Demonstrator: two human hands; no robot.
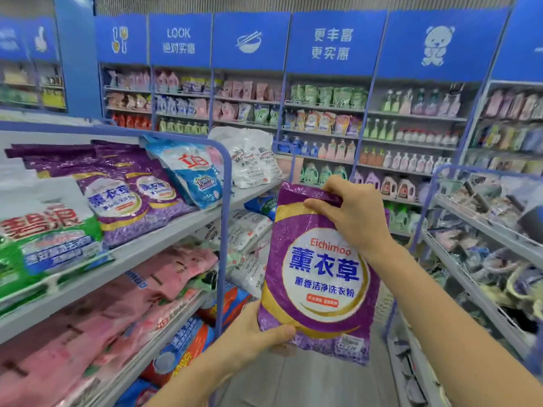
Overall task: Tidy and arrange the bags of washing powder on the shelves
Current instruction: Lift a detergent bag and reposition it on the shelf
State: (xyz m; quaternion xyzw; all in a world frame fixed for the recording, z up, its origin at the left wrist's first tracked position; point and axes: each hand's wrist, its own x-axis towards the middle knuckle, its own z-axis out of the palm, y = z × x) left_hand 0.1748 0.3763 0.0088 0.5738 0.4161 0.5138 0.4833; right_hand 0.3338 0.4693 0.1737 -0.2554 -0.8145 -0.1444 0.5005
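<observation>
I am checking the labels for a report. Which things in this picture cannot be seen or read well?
Head view: back of the purple bag faces away from the camera.
Head view: its top corner is covered by the right hand.
Head view: fingers of the left hand lie behind the bag.
Head view: green bag is cut by the left edge, blurred.

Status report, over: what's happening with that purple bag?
Right hand pinches purple bag at top. Left hand grips its bottom corner. Bag upright in aisle, not shelved. Path to shelf looks open.

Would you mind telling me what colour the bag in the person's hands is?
The bag is purple with gold bands and a white oval, seen in the head view.
</observation>
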